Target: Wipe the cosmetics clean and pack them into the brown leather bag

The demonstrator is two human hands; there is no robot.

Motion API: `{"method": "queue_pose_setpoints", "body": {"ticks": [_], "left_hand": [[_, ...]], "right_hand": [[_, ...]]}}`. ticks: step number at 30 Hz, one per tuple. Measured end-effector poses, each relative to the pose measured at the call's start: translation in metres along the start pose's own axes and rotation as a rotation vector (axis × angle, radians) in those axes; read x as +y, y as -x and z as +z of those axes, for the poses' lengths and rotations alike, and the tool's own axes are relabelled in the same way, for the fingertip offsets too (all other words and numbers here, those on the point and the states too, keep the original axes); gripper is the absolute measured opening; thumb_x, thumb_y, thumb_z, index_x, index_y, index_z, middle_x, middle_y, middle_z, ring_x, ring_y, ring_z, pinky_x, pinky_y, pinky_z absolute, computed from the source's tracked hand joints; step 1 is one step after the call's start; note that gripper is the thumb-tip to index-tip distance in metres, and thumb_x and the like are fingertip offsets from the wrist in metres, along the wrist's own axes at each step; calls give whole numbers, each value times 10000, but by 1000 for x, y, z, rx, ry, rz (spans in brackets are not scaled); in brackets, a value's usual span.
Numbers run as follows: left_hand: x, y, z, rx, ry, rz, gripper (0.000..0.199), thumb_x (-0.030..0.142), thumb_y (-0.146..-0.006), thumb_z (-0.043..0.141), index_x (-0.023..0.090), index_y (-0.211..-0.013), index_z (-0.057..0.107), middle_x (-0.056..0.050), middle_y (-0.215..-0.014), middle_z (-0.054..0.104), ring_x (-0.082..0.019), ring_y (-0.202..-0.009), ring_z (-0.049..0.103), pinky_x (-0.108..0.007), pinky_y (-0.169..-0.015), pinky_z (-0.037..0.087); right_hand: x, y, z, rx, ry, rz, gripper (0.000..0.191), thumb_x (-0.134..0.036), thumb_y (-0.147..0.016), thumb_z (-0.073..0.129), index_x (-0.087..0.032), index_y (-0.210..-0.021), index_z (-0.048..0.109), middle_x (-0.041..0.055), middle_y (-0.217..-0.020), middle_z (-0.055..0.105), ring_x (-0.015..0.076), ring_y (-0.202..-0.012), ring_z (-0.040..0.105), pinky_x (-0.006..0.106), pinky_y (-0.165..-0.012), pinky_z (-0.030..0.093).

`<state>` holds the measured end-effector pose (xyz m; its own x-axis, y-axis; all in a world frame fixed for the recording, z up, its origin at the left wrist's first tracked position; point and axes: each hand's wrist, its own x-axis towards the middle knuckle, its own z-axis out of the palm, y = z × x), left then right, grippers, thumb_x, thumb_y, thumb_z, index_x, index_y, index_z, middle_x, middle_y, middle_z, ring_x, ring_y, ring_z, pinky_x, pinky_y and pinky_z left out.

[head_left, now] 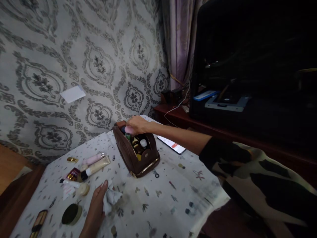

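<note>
A brown zip-up cosmetic bag point(123, 148) stands open on the patterned white tablecloth. Over its far end is my right hand point(137, 125), fingers closed on a small pink item point(129, 130) whose kind is partly hidden. Inside the bag sit several small containers, among them a white-capped jar point(143, 143) and a green-topped one point(127, 136). My left hand point(97, 200), nearer to me, grips a crumpled whitish cloth point(112, 197). Left of that hand lie a dark-lidded round jar point(71, 214), a small cream jar point(83, 189) and a cream-coloured tube point(97, 166).
A pink tube point(94, 159), a gold item point(72, 159) and a dark gold-banded case point(39, 223) lie on the left side of the tablecloth point(163, 205). Right of the bag lies a lit phone point(171, 144). Behind are the wallpapered wall and a large dark screen point(260, 49).
</note>
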<state>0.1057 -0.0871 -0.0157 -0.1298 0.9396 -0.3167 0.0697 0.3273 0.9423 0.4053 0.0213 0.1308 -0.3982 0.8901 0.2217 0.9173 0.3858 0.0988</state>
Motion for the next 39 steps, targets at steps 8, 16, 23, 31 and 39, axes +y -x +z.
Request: {"method": "queue_pose_setpoints", "body": {"ticks": [8,16,23,31,39], "left_hand": [[8,10,6,-108,-18,-21,406,541,-553,819,221,-766,686,-44,-687,722,-305,-767,686,-346,-616,496],[1,14,10,-8,12,39,373,534,-641,789,229,-829,687,-52,-866,749,-309,-951,683,-384,-789,527],[-3,9,6,3,17,12,360,529,-634,796,246,-835,701,-54,-867,755,-317,-971,682,-412,-832,516],[4,12,8,-197,95,76,419,561,-610,811,184,-751,695,-25,-701,721,-223,-680,656,-288,-648,486],[-1,6,6,-210,101,216,411,571,-670,765,177,-719,658,19,-607,603,-156,-605,546,-230,-566,420]], "right_hand": [[-4,-17,13,-88,40,-96,179,-257,-778,703,-192,-940,741,86,-969,732,259,-976,611,347,-840,386],[-9,-17,29,-41,100,-154,220,-190,-769,703,-127,-980,718,171,-1113,693,323,-1082,564,436,-942,375],[-7,-15,13,-106,73,-132,136,-174,-772,705,-139,-901,731,146,-1055,713,293,-1032,597,352,-840,422],[-32,19,-8,237,-114,-1,207,-114,-919,499,-128,-863,697,135,-921,706,246,-892,629,319,-761,422],[-132,84,39,392,-640,-355,296,-269,-934,541,-195,-648,534,23,-698,592,158,-703,532,262,-632,379]]}}
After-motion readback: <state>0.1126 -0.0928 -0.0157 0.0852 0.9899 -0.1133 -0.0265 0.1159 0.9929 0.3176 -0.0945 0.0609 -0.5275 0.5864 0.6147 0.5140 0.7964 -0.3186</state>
